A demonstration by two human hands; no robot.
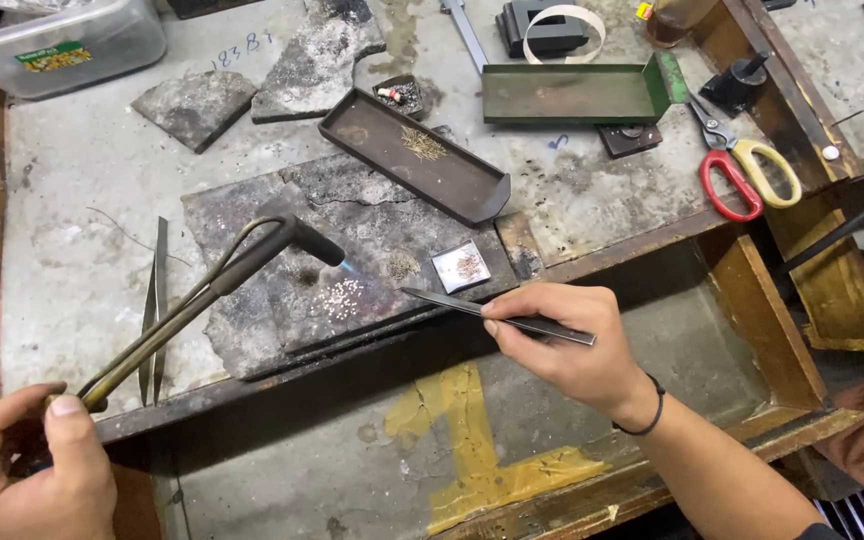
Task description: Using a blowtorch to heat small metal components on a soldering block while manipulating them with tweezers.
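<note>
The left hand (27, 465) grips a gas torch (217, 290), aiming its flame at tiny beads (344, 297) on the charred soldering slab (282, 240). The right hand (562, 345) pinches tweezers (497, 315), tips near the beads for nudging them.

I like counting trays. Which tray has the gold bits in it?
The dark brown tray, lying slantwise mid-bench, holds a small gold cluster. The green tray behind it looks bare inside.
</note>
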